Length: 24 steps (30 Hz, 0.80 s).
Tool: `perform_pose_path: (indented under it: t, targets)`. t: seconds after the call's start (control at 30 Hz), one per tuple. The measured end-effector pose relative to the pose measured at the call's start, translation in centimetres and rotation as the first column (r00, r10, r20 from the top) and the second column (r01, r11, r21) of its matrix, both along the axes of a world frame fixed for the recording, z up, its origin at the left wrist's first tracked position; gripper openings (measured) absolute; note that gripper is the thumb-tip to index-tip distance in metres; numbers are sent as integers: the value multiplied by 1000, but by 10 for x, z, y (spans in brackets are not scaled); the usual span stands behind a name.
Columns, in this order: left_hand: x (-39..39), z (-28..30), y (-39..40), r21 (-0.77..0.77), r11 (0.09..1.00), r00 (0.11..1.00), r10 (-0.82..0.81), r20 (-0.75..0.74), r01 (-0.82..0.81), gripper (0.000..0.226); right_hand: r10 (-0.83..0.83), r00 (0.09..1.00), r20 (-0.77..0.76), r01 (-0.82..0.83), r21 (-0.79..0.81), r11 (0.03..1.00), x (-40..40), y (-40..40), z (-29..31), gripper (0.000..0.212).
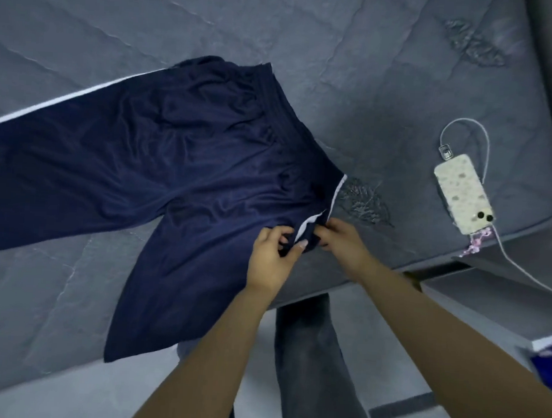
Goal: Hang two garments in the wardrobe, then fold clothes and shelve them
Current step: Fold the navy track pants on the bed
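- Navy track trousers (162, 158) lie spread on the grey bed (356, 53), one leg running off the left of the view, the other hanging over the near edge, waistband toward the far side.
- Left hand (270, 256) pinches the fabric beside the white side stripe, thumb and fingers curled onto the cloth.
- Right hand (340, 241) grips the same bunched spot just beside it, fingers curled round the seam.
- To fold well, I judge the seam should be pulled taut and flat, then one leg laid squarely over the other with stripes aligned.
- Phone (462, 194) with its cable (483, 139) lies well apart, to the right; keep the fabric from sweeping it.
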State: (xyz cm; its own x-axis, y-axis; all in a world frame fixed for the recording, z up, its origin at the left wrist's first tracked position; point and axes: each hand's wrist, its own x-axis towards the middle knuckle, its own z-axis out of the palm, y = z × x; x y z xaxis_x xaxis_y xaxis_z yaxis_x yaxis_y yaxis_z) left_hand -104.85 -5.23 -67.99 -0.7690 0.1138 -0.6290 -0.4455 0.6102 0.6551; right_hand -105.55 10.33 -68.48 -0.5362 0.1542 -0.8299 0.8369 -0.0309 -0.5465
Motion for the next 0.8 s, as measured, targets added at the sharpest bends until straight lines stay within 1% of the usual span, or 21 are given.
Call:
perform_pose_path:
  t: [0.07,0.1,0.13,0.2,0.3,0.37,0.43,0.5,0.57,0.63,0.7,0.77,0.8]
  targets:
    - [-2,-1,10,-57,998,999,35,-40,-37,13,26,1000,1,-26,30,999,-9,0,0,8]
    - [-3,-1,13,-82,996,998,32,-57,-36,13,27,1000,1,-27,27,999,-11,1,0,8]
    - [-4,-1,15,-106,994,997,24,-67,-31,19,32,999,3,-32,35,999,-11,3,0,8]
    - [-7,0,17,-140,990,998,27,-59,-35,25,74,997,3,-74,96,993,-8,8,2,7]
    - [-13,6,22,-161,987,997,-5,-71,-7,25,111,994,-16,-106,184,977,-3,10,11,16]
    - [-14,11,26,-113,994,995,-3,-97,-8,23,65,996,-64,-55,147,988,-1,9,22,15]
    - [-14,17,27,12,997,995,76,-65,-75,23,1,995,-104,6,65,998,-1,10,34,9]
    - [-15,22,23,142,975,984,161,75,-170,22,-5,992,-123,8,29,1000,-1,14,42,10]
    - [-17,26,18,201,949,957,200,210,-243,27,36,990,-134,-30,48,998,-2,19,46,16]
    - [-19,30,14,197,948,947,197,253,-250,21,113,987,-112,-97,136,986,-3,23,46,23]
    - [-20,32,13,170,961,956,175,236,-218,27,179,982,-63,-162,215,963,-4,24,45,24]
    - [-20,35,15,130,971,966,173,191,-200,36,202,979,-21,-192,227,955,-8,22,44,19]
    - [-18,35,17,107,974,971,180,159,-198,40,203,979,-9,-197,207,958,-9,21,44,16]
